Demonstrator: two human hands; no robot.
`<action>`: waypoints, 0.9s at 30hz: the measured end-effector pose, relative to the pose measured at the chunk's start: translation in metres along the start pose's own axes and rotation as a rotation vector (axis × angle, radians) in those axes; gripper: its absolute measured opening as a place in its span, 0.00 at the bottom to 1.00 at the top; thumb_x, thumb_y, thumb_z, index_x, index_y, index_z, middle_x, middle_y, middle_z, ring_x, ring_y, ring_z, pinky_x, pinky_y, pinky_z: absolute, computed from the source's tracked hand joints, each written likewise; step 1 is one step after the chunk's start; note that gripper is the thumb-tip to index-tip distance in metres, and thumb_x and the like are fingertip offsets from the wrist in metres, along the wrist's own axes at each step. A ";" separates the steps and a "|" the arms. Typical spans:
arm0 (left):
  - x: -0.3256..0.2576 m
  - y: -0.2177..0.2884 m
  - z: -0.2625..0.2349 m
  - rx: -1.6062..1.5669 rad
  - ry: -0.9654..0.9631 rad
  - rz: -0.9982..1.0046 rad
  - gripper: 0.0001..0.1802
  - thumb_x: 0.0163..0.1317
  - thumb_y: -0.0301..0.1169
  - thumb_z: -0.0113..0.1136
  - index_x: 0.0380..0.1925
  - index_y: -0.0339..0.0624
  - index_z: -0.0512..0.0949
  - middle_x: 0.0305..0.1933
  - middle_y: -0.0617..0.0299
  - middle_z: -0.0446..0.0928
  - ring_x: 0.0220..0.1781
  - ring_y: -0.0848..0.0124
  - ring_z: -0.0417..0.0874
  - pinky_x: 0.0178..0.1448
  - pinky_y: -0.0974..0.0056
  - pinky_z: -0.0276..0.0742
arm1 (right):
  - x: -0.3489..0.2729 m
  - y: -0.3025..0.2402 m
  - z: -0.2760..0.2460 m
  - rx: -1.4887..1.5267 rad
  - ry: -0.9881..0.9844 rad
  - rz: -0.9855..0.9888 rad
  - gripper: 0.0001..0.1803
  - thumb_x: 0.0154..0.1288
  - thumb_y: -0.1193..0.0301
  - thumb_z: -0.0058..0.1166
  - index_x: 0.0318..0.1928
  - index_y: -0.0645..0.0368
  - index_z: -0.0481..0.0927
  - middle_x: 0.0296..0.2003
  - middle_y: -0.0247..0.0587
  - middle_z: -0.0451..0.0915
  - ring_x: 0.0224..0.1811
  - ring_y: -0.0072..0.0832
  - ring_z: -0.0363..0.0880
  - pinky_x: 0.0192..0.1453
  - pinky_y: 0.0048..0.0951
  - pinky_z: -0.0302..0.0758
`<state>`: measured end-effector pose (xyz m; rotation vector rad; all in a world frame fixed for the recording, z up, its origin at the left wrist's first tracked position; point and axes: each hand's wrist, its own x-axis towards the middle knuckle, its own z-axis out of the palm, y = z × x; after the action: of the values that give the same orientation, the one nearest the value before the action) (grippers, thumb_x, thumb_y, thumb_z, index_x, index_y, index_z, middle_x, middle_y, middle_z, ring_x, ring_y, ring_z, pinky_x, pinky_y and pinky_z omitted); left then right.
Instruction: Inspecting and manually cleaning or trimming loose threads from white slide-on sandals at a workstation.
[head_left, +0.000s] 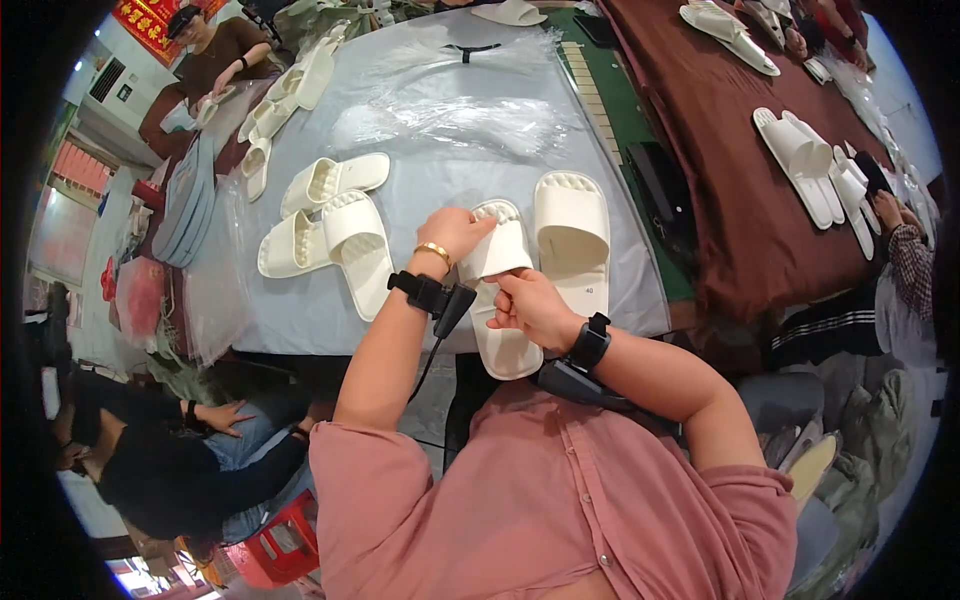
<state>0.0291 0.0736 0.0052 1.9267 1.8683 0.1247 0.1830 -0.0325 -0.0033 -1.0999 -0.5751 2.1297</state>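
Observation:
A cream slide slipper [505, 345] lies between my hands, its heel end reaching past the table's near edge toward my body. My left hand [460, 235] has its fingers closed on the left side of the strap, near the toe. At the strap's rear edge, my right hand [540, 308] pinches with thumb and forefinger, its other fingers curled. A second cream slipper [572, 240] lies flat just to the right. On my left rest several more, among them a slipper pointing away [358, 250] and one lying crosswise [340, 180].
Clear plastic bags [450, 125] are spread across the grey-covered table [420, 180]. More slippers [290, 90] line its far left edge, where a person [215, 50] works. To the right is a brown-covered table [720, 200] with slippers. Another person [190, 460] sits at my left.

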 end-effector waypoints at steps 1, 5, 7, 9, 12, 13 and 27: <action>0.002 0.000 0.002 -0.030 0.020 0.020 0.26 0.55 0.52 0.56 0.30 0.37 0.84 0.28 0.46 0.81 0.32 0.54 0.83 0.39 0.57 0.76 | 0.000 0.000 0.000 0.001 0.007 0.001 0.13 0.71 0.70 0.39 0.50 0.60 0.72 0.21 0.30 0.70 0.19 0.23 0.72 0.34 0.34 0.81; 0.006 0.002 0.005 -0.162 0.080 0.038 0.21 0.53 0.46 0.60 0.32 0.37 0.84 0.26 0.52 0.83 0.31 0.62 0.85 0.38 0.62 0.77 | -0.005 -0.003 0.002 0.000 0.000 0.012 0.13 0.72 0.69 0.39 0.50 0.61 0.71 0.21 0.30 0.68 0.20 0.22 0.70 0.39 0.36 0.79; 0.004 0.004 0.003 -0.250 0.116 0.040 0.19 0.53 0.43 0.61 0.31 0.37 0.84 0.25 0.54 0.82 0.29 0.67 0.83 0.36 0.64 0.76 | -0.012 -0.009 0.000 0.012 0.009 0.022 0.12 0.72 0.69 0.39 0.50 0.61 0.72 0.21 0.30 0.69 0.20 0.22 0.70 0.39 0.36 0.79; 0.001 0.007 -0.002 -0.339 0.144 0.043 0.17 0.53 0.41 0.62 0.31 0.36 0.84 0.24 0.57 0.82 0.28 0.72 0.82 0.34 0.66 0.75 | -0.026 -0.015 -0.010 -0.162 -0.033 0.018 0.11 0.70 0.70 0.40 0.43 0.61 0.76 0.21 0.31 0.72 0.21 0.24 0.75 0.30 0.31 0.79; -0.002 0.016 -0.007 -0.529 0.351 0.109 0.15 0.55 0.39 0.60 0.28 0.36 0.83 0.22 0.55 0.81 0.24 0.67 0.81 0.33 0.64 0.74 | -0.053 -0.028 -0.034 -0.497 -0.100 -0.181 0.10 0.68 0.71 0.44 0.36 0.62 0.78 0.19 0.35 0.73 0.22 0.30 0.76 0.30 0.31 0.77; -0.002 0.020 -0.009 -0.542 0.341 0.107 0.15 0.55 0.39 0.60 0.28 0.36 0.83 0.22 0.55 0.81 0.24 0.67 0.81 0.33 0.64 0.74 | -0.061 -0.033 -0.040 -0.509 -0.069 -0.151 0.10 0.68 0.71 0.44 0.36 0.62 0.78 0.19 0.35 0.73 0.22 0.30 0.76 0.30 0.31 0.77; 0.018 0.066 0.014 -0.586 0.284 0.382 0.14 0.59 0.36 0.61 0.32 0.34 0.82 0.22 0.65 0.78 0.25 0.79 0.72 0.31 0.69 0.70 | -0.082 -0.016 -0.047 -1.597 0.185 -1.045 0.03 0.52 0.77 0.50 0.28 0.64 0.75 0.31 0.47 0.73 0.35 0.43 0.77 0.39 0.38 0.76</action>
<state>0.0967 0.0888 0.0129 1.8653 1.3698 0.9914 0.2624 -0.0772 0.0257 -1.1618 -2.2561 0.3660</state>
